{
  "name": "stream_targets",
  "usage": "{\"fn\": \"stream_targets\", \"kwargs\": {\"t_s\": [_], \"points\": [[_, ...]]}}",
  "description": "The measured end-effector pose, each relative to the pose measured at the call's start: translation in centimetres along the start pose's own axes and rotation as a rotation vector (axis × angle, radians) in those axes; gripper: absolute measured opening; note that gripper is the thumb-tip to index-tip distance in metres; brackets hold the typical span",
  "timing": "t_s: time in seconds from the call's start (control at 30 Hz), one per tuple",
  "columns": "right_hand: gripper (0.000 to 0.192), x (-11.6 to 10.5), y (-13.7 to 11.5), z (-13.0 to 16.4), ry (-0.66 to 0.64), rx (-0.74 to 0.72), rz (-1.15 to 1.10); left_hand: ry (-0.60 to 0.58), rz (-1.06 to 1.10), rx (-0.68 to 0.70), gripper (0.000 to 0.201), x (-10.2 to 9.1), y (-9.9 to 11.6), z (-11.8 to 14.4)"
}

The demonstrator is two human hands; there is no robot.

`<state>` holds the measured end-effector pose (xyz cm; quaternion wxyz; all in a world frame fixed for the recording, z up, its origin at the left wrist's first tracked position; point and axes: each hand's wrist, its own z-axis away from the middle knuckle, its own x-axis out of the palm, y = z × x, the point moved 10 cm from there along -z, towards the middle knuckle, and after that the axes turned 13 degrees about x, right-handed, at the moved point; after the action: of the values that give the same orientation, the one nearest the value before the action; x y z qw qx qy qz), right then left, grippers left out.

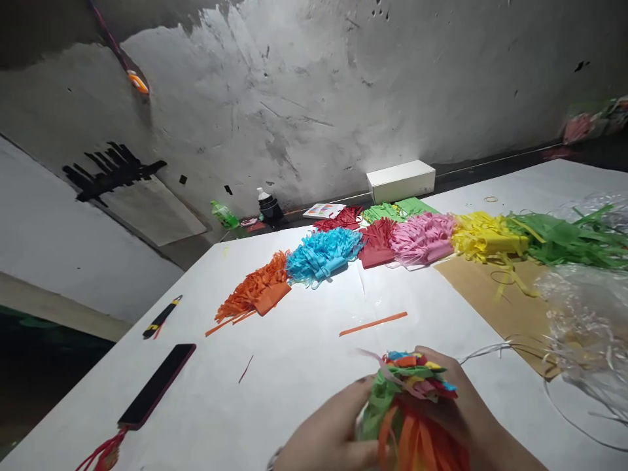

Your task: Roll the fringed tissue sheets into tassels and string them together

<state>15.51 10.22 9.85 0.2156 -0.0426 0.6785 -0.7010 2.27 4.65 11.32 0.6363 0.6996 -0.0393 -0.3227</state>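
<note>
At the bottom right of the head view, a bundle of multicoloured paper strips [409, 405] is gripped between my two hands. My left hand [331, 428] closes round its left side, thumb low across the strips. On the other side my right hand [456, 392] wraps it, its fingers partly hidden behind the paper. Green, orange, red, blue and yellow strips show, with the folded ends on top and orange lengths hanging toward me. A loose orange strip [373, 324] lies on the white table covering [294, 373] just beyond the hands.
Fringed paper piles run across the table: orange [260, 288], blue [324, 254], red [377, 242], pink [422, 239], yellow [485, 235] and green [579, 239]. Clear plastic and cord [583, 327] lie right. A phone [157, 386] and a cutter knife [161, 318] lie left; a white box [402, 182] stands behind.
</note>
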Motion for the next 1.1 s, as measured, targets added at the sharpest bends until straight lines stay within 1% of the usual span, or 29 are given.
{"fn": "stream_targets", "kwargs": {"t_s": [0.03,0.07,0.1,0.13,0.17,0.2,0.23,0.27,0.33,0.4,0.47,0.53,0.6,0.63,0.7,0.77,0.8,0.83,0.87,0.9,0.93,0.97,1.0,1.03,1.07,1.1], "points": [[0.034,-0.2,-0.2,0.1,0.0,-0.016,0.076,0.074,-0.138,-0.012,0.065,-1.9,-0.1,1.1],[0.035,-0.2,-0.5,0.1,-0.013,-0.031,0.145,0.169,-0.261,0.007,0.067,-3.7,0.2,2.0],[0.036,0.0,-0.7,0.2,-0.028,-0.049,0.206,0.267,-0.371,0.049,0.071,-5.0,0.9,2.6],[0.037,0.2,-0.8,0.3,-0.041,-0.062,0.244,0.342,-0.441,0.117,0.078,-5.6,1.8,2.8],[0.039,0.5,-0.9,0.4,-0.059,-0.066,0.25,0.374,-0.483,0.206,0.085,-5.4,2.9,2.6],[0.039,0.9,-0.9,0.4,-0.077,-0.067,0.244,0.371,-0.509,0.301,0.089,-4.6,4.0,2.1],[0.04,1.1,-0.9,0.4,-0.088,-0.06,0.236,0.348,-0.532,0.385,0.086,-3.7,4.8,1.4],[0.039,1.2,-0.8,0.4,-0.091,-0.038,0.223,0.334,-0.556,0.46,0.076,-2.8,5.5,0.8],[0.035,1.1,-0.5,0.2,-0.101,0.024,0.148,0.382,-0.605,0.562,0.052,-2.1,6.3,0.2],[0.031,1.2,-0.3,0.3,-0.168,0.098,-0.04,0.475,-0.63,0.622,0.037,-2.2,6.5,0.6],[0.033,1.7,0.0,0.7,-0.265,0.198,-0.344,0.543,-0.594,0.663,0.03,-2.3,6.0,1.5],[0.042,2.0,0.8,1.1,-0.29,0.311,-0.607,0.586,-0.548,0.675,0.028,-1.8,5.2,2.3],[0.055,2.2,1.9,1.5,-0.265,0.39,-0.733,0.648,-0.502,0.667,0.025,-0.9,4.1,3.0],[0.06,2.5,2.2,1.7,-0.265,0.411,-0.739,0.676,-0.484,0.656,0.021,-0.3,3.4,3.3],[0.061,3.1,2.3,1.7,-0.298,0.403,-0.695,0.695,-0.483,0.617,0.012,1.0,1.9,3.4],[0.055,3.5,1.7,1.4,-0.336,0.324,-0.615,0.645,-0.548,0.595,0.014,2.3,1.1,3.1],[0.05,3.3,1.4,1.2,-0.326,0.269,-0.564,0.601,-0.586,0.616,0.016,2.7,1.1,3.0],[0.044,2.8,1.2,0.9,-0.289,0.209,-0.501,0.55,-0.609,0.649,0.018,2.9,1.4,3.1],[0.039,2.1,1.0,0.6,-0.22,0.153,-0.414,0.502,-0.609,0.683,0.021,2.7,1.9,3.2],[0.035,1.3,1.1,0.5,-0.135,0.109,-0.311,0.463,-0.586,0.697,0.023,2.1,2.4,3.3],[0.033,0.5,1.0,0.4,-0.05,0.073,-0.206,0.454,-0.544,0.674,0.026,1.0,2.8,3.4],[0.032,-0.1,1.0,0.4,0.013,0.042,-0.116,0.477,-0.488,0.616,0.03,-0.3,3.0,3.5],[0.031,-0.3,0.8,0.5,0.042,0.02,-0.047,0.521,-0.419,0.537,0.037,-1.7,2.9,3.4],[0.03,0.0,0.6,0.6,0.032,0.007,-0.008,0.567,-0.338,0.461,0.047,-2.8,2.6,3.2],[0.03,0.5,0.3,0.7,-0.008,-0.009,0.002,0.59,-0.234,0.396,0.063,-3.2,2.1,2.8],[0.03,1.1,-0.1,1.0,-0.056,-0.029,-0.007,0.585,-0.101,0.352,0.084,-2.9,1.3,1.9]]}}
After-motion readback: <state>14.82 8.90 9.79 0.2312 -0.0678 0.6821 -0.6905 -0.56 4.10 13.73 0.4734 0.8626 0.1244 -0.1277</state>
